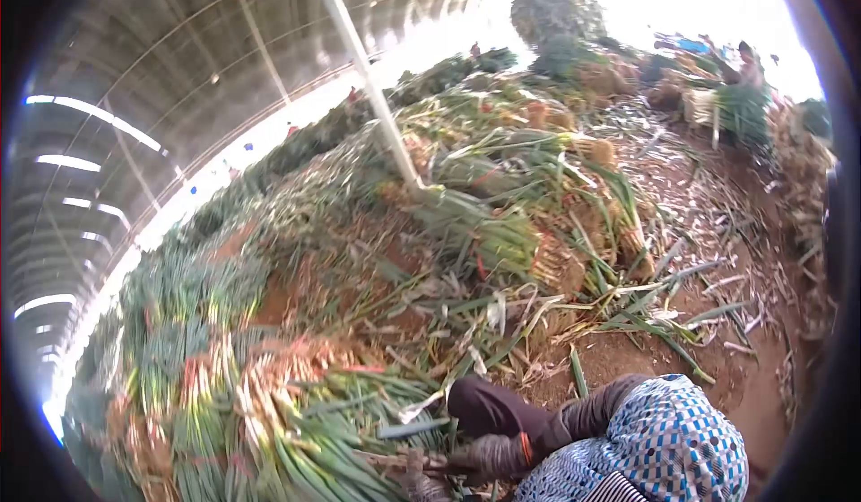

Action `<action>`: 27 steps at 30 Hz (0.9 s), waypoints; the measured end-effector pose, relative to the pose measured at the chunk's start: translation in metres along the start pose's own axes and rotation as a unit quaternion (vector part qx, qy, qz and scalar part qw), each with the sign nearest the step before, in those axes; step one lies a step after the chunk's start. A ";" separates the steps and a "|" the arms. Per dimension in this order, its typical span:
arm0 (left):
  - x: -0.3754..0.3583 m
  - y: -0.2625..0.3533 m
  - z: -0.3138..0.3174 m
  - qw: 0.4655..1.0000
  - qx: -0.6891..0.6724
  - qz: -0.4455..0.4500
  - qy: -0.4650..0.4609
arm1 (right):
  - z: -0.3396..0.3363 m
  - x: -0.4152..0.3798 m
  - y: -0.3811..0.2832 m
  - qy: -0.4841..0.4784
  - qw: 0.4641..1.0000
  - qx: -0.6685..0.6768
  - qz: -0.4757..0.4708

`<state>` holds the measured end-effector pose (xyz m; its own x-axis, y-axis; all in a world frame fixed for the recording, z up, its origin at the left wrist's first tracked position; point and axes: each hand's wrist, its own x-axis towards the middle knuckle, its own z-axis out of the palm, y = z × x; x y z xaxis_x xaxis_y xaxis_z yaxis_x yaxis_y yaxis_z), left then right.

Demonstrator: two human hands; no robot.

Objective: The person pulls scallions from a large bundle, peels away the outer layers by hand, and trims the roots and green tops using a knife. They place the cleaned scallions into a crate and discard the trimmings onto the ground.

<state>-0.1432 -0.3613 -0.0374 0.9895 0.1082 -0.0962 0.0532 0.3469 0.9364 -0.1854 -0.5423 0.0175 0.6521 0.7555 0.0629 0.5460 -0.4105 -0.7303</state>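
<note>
One grey-covered hand (pixel 489 457), one orange band (pixel 526 449) at its wrist, is seen beside green onions (pixel 309 457), lying lower left in at least three bundles. Its grip cannot be told; a second hand cannot be clearly made out. One pole (pixel 368 76) is seen beyond.

Earth floor (pixel 637 358): reddish-brown soil, bare in patches at the lower right and between the heaps.
Near bundles (pixel 202 403): green onions laid close together at the lower left, pale stems and green leaves showing, reddish ties around some.
Middle bundles (pixel 502 242): tied green onions in an untidy heap, lying at differing angles.
Loose leaves (pixel 664 345): green blades scattered flat just beside the heap.
Dry scraps (pixel 664 143): pale litter strewn thickly along the right-hand strip.
Far rows (pixel 309 143): blurred greenery along the back, probably more onions.
</note>
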 end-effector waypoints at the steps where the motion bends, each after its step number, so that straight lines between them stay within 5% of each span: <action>1: 0.008 -0.001 0.007 1.000 0.003 -0.020 -0.009 | 0.003 0.000 0.007 0.075 0.996 0.020 -0.036; 3: 0.018 0.002 0.014 0.999 0.012 -0.048 -0.015 | 0.008 0.003 0.015 0.205 0.970 0.065 -0.115; 6: 0.024 0.006 0.014 0.997 0.019 -0.075 -0.015 | -0.007 0.010 0.003 0.025 0.965 0.219 0.144; 7: 0.025 0.006 0.013 0.996 0.020 -0.082 -0.014 | -0.006 0.015 0.005 0.009 0.961 0.228 0.157; 21: 0.020 0.010 -0.038 0.987 -0.039 -0.151 0.050 | 0.018 0.105 0.073 0.057 0.957 0.283 0.013; 25: -0.037 0.038 -0.076 0.992 -0.089 -0.046 0.082 | 0.037 0.167 0.117 0.044 0.906 0.418 0.045; 27: -0.040 0.055 -0.085 0.983 0.070 0.034 0.165 | 0.040 0.196 0.125 0.051 0.821 0.560 0.097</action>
<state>-0.1908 -0.2674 -0.0106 0.8953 0.4308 -0.1135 0.0288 0.1983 0.9797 -0.0101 -0.4251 -0.0886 0.7410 0.6619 -0.1128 -0.3617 0.2519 -0.8976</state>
